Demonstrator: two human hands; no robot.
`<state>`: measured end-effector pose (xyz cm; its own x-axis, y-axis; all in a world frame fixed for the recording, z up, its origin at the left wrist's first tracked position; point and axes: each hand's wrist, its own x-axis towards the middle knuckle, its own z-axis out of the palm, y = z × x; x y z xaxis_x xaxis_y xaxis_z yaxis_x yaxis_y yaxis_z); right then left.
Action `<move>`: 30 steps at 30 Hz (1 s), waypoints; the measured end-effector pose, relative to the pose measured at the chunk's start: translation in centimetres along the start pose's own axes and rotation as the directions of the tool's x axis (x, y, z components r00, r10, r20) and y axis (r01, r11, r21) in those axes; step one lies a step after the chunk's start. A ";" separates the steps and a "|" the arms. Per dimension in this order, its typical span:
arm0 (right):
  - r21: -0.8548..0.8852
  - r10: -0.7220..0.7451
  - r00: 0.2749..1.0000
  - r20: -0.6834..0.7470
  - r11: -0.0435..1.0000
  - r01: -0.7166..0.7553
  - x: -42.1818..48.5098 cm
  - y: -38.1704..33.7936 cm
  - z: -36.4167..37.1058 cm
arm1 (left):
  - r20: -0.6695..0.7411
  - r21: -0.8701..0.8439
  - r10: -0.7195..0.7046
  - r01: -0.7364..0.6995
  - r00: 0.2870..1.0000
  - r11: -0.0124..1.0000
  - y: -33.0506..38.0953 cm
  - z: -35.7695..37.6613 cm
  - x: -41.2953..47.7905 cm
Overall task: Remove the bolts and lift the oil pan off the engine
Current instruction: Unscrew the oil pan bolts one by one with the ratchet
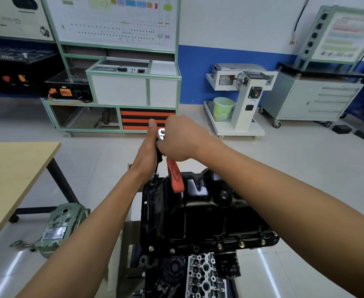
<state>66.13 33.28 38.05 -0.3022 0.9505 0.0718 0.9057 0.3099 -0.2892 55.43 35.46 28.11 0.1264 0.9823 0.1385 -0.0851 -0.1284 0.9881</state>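
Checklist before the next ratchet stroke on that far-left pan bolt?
1. Right hand grips the ratchet at its head: ok.
2. Left hand steadying the extension: it lies against it, but its fingers are hidden: cannot tell.
3. Socket seated on the corner bolt: the extension reaches the oil pan flange, but the seat is too small to see: cannot tell.
4. Red handle free to swing: it hangs above the pan top with nothing seen in its way: ok.
5. Pan ready to lift: near-flange bolts are in place: not ok.
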 end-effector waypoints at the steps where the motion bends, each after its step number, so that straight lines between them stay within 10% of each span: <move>1: -0.005 0.008 1.000 -0.004 1.000 -0.008 0.1 0.0 0.0 | -0.012 -0.008 0.003 -0.003 1.000 1.000 0.1 0.0 0.0; 8: -0.380 -0.277 0.959 -0.063 0.895 0.233 0.3 0.8 -0.4 | -0.015 0.058 -0.022 0.023 1.000 0.998 -0.1 -0.6 0.0; 15: -0.261 -0.400 0.917 -0.010 0.886 0.383 0.5 2.0 1.3 | -0.200 0.193 -0.092 0.132 0.976 0.972 -3.0 -3.3 -1.3; 21: -0.167 -0.272 0.961 -0.056 0.951 0.259 1.4 2.8 -0.2 | -0.078 0.660 -0.224 0.219 0.971 0.719 -7.2 -5.7 -3.1; 30: -0.111 -0.181 0.981 -0.072 0.979 0.172 2.9 3.4 -2.2 | -0.062 0.876 -0.135 0.119 0.989 0.468 -8.8 -5.3 -3.0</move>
<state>69.02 37.14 39.35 -0.4387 0.8781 0.1910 0.8675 0.4693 -0.1648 50.57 34.33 18.60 0.0748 0.9972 -0.0003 0.8409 -0.0629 0.5376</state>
